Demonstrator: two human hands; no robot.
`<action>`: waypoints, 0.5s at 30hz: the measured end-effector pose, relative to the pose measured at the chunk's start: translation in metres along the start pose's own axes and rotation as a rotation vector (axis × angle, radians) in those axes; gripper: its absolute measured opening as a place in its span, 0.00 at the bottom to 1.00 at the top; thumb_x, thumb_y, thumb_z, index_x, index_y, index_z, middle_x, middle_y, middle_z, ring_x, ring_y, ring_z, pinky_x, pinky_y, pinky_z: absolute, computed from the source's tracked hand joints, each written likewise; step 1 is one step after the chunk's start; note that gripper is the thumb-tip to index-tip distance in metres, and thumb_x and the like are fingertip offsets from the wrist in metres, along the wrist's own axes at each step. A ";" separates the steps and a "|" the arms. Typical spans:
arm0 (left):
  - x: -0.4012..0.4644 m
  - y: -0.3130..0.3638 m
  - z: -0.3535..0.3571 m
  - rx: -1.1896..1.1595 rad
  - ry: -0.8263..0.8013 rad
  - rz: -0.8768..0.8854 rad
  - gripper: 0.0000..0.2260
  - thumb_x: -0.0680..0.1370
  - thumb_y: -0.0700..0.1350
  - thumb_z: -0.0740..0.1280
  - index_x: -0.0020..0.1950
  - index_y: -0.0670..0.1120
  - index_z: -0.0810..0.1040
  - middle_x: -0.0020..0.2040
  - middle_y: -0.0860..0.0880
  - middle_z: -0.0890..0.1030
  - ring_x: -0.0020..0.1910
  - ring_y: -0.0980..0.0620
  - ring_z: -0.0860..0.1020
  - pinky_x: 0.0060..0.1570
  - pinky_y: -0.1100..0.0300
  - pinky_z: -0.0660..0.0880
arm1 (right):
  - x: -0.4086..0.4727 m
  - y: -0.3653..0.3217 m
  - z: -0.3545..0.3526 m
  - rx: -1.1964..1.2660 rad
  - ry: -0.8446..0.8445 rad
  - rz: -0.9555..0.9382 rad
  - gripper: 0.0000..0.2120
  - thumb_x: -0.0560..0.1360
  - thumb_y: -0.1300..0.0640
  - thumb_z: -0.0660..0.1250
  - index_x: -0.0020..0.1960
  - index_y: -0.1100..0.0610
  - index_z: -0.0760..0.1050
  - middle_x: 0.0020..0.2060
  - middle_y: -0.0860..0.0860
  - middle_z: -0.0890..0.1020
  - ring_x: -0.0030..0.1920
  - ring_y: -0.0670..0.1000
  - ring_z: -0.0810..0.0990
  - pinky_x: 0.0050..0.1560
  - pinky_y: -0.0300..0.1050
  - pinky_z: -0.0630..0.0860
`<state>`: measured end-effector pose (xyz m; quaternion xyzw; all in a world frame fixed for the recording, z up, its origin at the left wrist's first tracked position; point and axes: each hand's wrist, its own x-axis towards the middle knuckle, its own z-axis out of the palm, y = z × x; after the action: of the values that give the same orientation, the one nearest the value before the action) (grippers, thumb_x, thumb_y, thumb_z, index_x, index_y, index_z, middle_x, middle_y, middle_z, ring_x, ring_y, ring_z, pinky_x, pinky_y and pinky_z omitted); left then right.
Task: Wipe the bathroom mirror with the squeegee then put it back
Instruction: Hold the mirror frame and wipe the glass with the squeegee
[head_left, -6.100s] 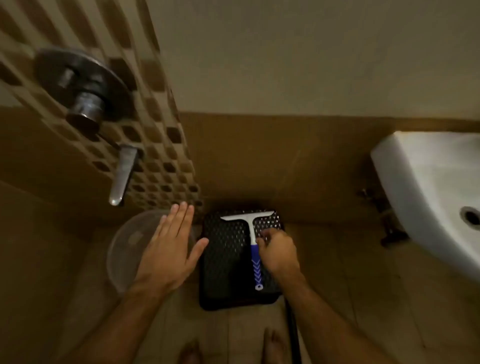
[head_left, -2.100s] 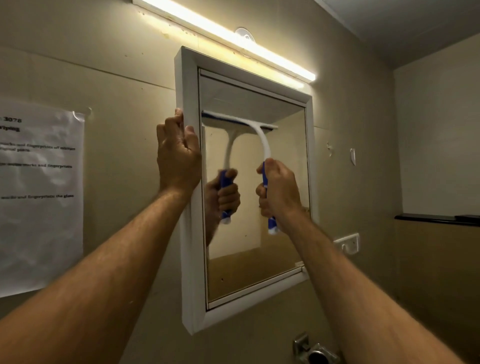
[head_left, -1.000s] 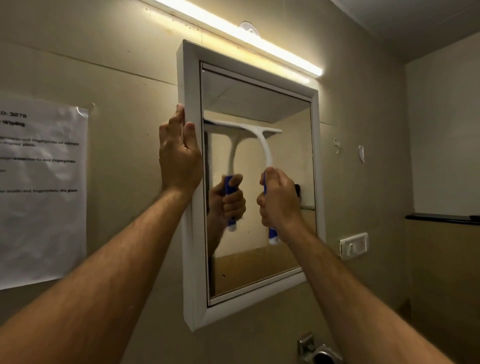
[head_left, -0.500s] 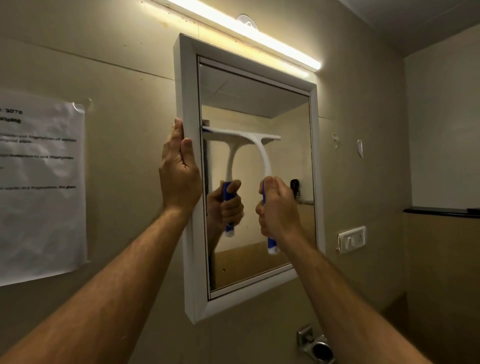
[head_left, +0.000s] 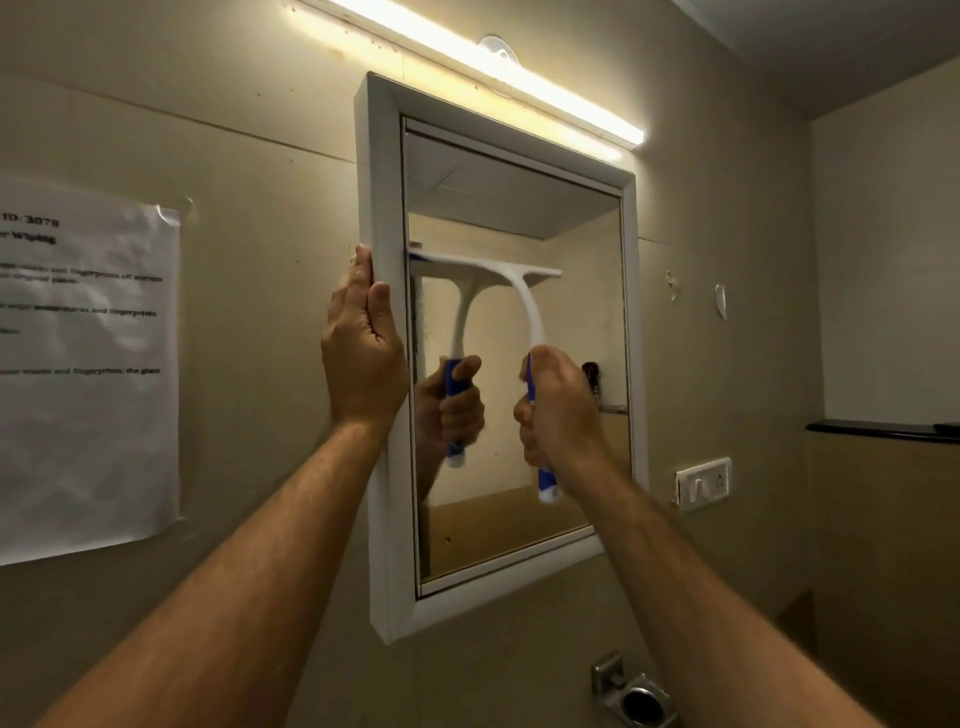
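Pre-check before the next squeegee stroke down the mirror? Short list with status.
1. Right hand grips the squeegee handle: ok, fingers curled round the blue grip.
2. Blade against the glass: ok, it meets its own reflection along the edge.
3. Blade level: ok, roughly horizontal, left end at the frame's inner edge.
4. Left hand steadies the mirror frame: ok, straight fingers lie along its left side, off the glass.
5. Path below the blade clear: ok, only the right hand and handle are in front of the lower glass.
6. Glass above the blade wiped clean: cannot tell.
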<state>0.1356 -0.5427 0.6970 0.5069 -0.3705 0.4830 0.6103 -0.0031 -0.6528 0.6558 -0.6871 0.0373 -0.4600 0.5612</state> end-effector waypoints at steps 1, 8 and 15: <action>0.000 0.000 0.000 0.002 0.005 0.003 0.19 0.84 0.49 0.53 0.75 0.49 0.63 0.72 0.50 0.68 0.69 0.54 0.68 0.66 0.59 0.68 | -0.006 0.010 -0.001 -0.009 -0.003 -0.003 0.14 0.81 0.46 0.52 0.46 0.54 0.68 0.28 0.50 0.68 0.24 0.47 0.63 0.24 0.42 0.62; 0.000 -0.003 0.002 0.018 0.022 0.001 0.19 0.84 0.49 0.53 0.74 0.49 0.64 0.71 0.51 0.69 0.68 0.59 0.67 0.62 0.74 0.65 | -0.012 0.014 -0.014 0.035 -0.049 -0.018 0.15 0.82 0.45 0.53 0.48 0.54 0.70 0.29 0.51 0.69 0.24 0.47 0.64 0.24 0.41 0.62; -0.003 -0.004 0.002 0.001 0.044 -0.008 0.18 0.84 0.47 0.54 0.73 0.47 0.66 0.71 0.52 0.70 0.68 0.61 0.67 0.60 0.82 0.61 | 0.011 -0.012 -0.007 0.161 -0.104 -0.005 0.15 0.82 0.44 0.52 0.50 0.53 0.71 0.28 0.51 0.70 0.22 0.47 0.63 0.23 0.39 0.63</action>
<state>0.1383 -0.5452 0.6940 0.4981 -0.3548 0.4916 0.6200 -0.0067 -0.6599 0.6720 -0.6626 -0.0307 -0.4268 0.6147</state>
